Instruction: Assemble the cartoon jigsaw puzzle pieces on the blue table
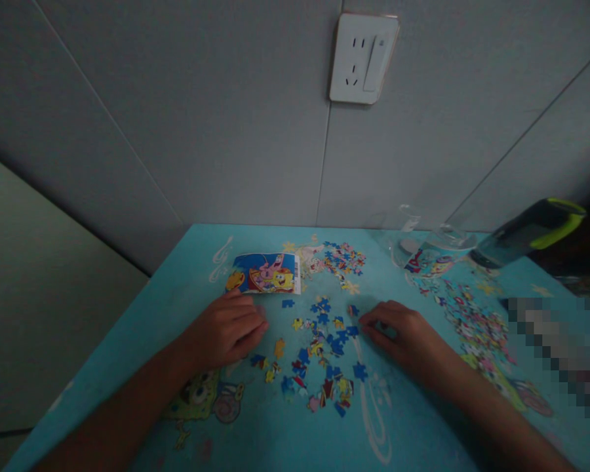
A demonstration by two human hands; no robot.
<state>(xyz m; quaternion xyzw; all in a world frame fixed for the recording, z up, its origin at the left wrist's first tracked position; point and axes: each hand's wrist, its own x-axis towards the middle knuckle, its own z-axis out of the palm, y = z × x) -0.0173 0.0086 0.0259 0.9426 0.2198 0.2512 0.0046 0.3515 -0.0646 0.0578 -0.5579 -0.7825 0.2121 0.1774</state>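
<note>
Grey wall panels are seen behind a turquoise bench (255, 436) printed with cartoon figures; a white socket (362, 59) is mounted on the wall above it. Loose puzzle pieces (324, 354), mostly blue and yellow, are scattered on the bench between the two hands.

The left hand (223, 331) is laid palm down on the bench, fingers together and slightly curled; nothing is seen held in it. Its fingertips are placed just beside the nearest pieces, and a picture card (265, 273) lies just beyond it, flat on the bench.

The right hand (403, 334) is rested on the bench at the right edge of the scatter. Its fingertips are drawn together at a blue piece (353, 331); whether that piece is gripped or only touched cannot be told.

A second heap of pieces (341, 257) lies beyond the card to the right. A clear plastic tub (425, 246) stands at the far right of the bench, and a dark bottle (531, 229) with a green handle is beside it.
</note>
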